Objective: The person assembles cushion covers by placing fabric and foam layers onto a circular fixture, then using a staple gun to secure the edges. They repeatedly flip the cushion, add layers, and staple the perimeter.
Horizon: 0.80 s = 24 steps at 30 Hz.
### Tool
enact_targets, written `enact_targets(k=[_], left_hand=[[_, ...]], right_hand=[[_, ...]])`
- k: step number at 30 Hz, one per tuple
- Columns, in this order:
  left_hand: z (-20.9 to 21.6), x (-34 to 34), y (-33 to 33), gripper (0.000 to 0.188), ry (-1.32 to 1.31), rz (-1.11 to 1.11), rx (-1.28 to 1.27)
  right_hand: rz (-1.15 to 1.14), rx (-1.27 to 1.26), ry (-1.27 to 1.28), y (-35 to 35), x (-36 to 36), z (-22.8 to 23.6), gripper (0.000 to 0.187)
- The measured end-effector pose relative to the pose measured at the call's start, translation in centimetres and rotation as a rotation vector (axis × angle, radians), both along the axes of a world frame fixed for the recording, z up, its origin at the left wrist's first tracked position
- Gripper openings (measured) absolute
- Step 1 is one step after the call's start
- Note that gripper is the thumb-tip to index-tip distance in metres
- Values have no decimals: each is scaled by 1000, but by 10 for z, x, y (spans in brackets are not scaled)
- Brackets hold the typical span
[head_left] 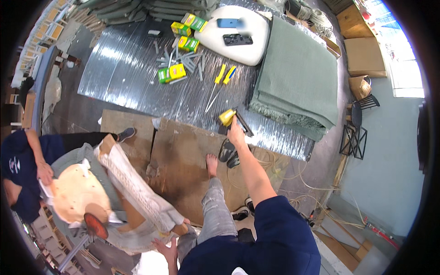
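My right hand [236,135] reaches to the near edge of the film-covered table [133,91]. Its fingers close on a yellow and black staple gun [227,117]. Low in the picture, my left hand [167,251] rests with fingers spread against a long padded furniture part [137,188] in pale fabric. This part leans at a slant beside my bent leg, with brown board showing on its inner side. Two yellow-handled tools [220,73] with thin shafts lie beyond the staple gun.
Green and yellow boxes [172,73] and loose grey staple strips [183,59] lie on the table. Phones rest on a white cushion [215,36]. Folded green fabric [298,78] is stacked at right. A co-worker [23,160] handles a round wooden seat [80,192] at left. Hoses [316,208] trail rightward.
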State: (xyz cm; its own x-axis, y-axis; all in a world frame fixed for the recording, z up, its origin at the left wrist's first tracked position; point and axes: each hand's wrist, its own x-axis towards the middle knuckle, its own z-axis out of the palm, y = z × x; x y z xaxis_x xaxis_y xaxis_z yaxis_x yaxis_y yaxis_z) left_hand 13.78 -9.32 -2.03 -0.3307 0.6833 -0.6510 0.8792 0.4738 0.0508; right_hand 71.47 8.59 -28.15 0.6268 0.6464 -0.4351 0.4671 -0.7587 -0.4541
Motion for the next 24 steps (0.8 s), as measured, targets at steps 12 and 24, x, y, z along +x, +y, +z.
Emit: enact_targets(k=[12,24], left_hand=[[-21,14,3,134,93,-36,-10],[-7,-28,27,115,-11,225,-198]], right_hand=[[-298,-15,-554,67,239,57,54],[-379,435,-241,29,268,52,35]])
